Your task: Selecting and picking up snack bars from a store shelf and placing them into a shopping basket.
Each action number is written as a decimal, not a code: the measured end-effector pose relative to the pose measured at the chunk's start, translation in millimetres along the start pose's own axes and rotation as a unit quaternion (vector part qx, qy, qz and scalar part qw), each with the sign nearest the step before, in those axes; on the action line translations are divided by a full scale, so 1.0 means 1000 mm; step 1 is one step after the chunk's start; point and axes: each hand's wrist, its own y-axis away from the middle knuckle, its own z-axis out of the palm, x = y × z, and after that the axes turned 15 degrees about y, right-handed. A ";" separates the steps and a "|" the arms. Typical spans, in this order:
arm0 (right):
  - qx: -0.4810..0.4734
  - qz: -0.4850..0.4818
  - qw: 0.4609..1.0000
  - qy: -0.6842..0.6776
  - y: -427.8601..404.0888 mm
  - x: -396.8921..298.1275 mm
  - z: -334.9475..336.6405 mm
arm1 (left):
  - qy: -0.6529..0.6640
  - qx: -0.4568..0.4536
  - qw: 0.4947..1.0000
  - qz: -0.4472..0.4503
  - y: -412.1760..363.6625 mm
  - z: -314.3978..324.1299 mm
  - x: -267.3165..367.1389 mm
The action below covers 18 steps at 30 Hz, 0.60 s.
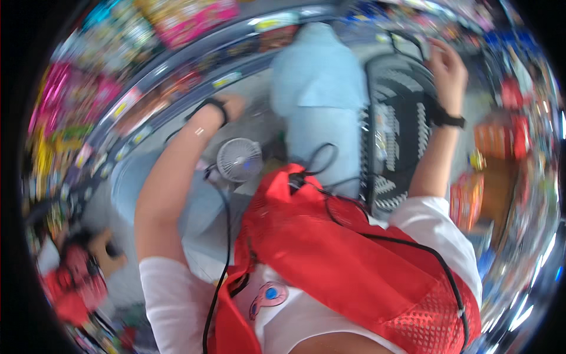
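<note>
My right hand (pixel 446 66) is at the upper right, its curled fingers by the raised handle of a black plastic shopping basket (pixel 400 132); blur hides whether they grip it. The basket stands beside my leg in light blue trousers. My left hand (pixel 232 106) is blurred at the upper left, near the shelf edge, with its fingers partly hidden; I cannot tell whether it holds anything. A small white portable fan (pixel 239 159) hangs on a black cord between my left forearm and the red vest (pixel 336 248) I wear.
A shelf edge (pixel 154 71) with price tags curves along the upper left, with bright packaged goods (pixel 185 17) on it. Red and orange packages and a cardboard box (pixel 499 186) are on the right. Another person in red (pixel 75 283) is at the lower left.
</note>
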 end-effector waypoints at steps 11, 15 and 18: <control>-0.547 0.248 0.737 0.310 0.261 0.380 0.141 | 0.129 -0.071 0.989 -0.023 0.020 0.058 0.070; -0.353 0.447 0.758 0.318 0.302 0.336 0.169 | 0.123 -0.050 0.990 -0.036 0.044 0.071 0.067; -0.313 0.413 0.805 0.288 0.307 0.323 0.165 | 0.135 -0.006 0.991 -0.013 0.042 0.068 0.072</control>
